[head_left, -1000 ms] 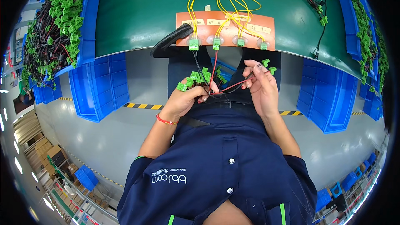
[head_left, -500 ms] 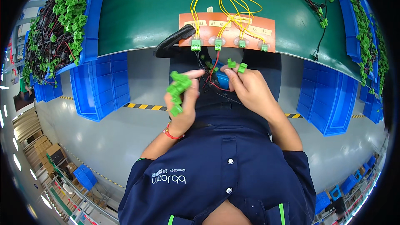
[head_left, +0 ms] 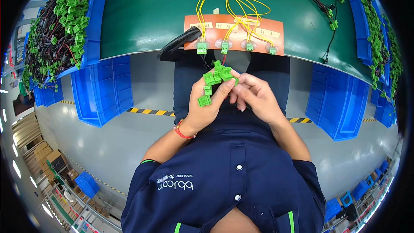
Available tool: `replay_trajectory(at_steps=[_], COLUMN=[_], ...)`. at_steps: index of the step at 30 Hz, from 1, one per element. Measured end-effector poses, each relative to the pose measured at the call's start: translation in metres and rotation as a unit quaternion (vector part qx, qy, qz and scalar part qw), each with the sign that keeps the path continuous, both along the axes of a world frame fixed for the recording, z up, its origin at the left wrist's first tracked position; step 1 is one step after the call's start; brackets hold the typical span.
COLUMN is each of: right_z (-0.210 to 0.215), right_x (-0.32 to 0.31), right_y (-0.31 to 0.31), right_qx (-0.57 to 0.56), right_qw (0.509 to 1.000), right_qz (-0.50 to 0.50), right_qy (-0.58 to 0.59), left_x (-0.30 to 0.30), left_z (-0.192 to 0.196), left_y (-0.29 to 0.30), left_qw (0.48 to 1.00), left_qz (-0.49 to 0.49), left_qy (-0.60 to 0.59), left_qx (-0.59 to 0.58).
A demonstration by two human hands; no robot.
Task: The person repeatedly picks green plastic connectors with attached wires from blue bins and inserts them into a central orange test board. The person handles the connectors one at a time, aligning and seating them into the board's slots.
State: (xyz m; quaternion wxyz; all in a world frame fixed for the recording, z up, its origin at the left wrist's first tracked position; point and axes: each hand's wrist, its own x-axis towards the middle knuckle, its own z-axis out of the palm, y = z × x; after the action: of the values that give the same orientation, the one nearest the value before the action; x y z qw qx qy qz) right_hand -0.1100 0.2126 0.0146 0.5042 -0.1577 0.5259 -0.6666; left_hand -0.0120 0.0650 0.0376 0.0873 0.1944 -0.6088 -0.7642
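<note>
Green plugs (head_left: 212, 78) fanned along the left hand (head_left: 209, 111), clasped between thumb and fingers, right hand (head_left: 261, 101) close beside, fingers curled, grip unclear

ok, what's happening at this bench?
The person's left hand holds a bunch of small bright green plastic connectors. The right hand meets it at the bunch's right side; its grip is unclear. Ahead, four green connector blocks with thin yellow wires line the near edge of an orange rectangular board on the green table.

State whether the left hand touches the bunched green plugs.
Touching: the head view shows the left hand holding the green plugs bunched against its thumb and fingers.
</note>
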Motion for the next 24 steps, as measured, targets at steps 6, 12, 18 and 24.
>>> replay_trajectory(at_steps=[6, 12, 18, 24], right_z=[-0.003, -0.001, 0.008, 0.008], right_x=[0.007, 0.006, 0.008, 0.007], right_y=[-0.004, -0.011, -0.009, -0.010], right_qx=[-0.017, -0.080, 0.012, 0.036], right_qw=[0.995, 0.973, 0.984, 0.965], right_qz=[-0.073, -0.130, -0.109, -0.147], right_qy=[-0.062, -0.173, 0.142, 0.213], left_x=[-0.002, -0.003, -0.004, -0.002], left_z=[0.001, -0.002, -0.003, -0.001], left_y=[-0.001, 0.001, -0.004, -0.006], left_qw=[0.998, 0.997, 0.995, 0.995], left_qz=[0.020, 0.058, 0.061, 0.069], left_qy=[-0.020, 0.002, -0.012, -0.019], left_qx=[0.055, 0.052, 0.079, 0.069])
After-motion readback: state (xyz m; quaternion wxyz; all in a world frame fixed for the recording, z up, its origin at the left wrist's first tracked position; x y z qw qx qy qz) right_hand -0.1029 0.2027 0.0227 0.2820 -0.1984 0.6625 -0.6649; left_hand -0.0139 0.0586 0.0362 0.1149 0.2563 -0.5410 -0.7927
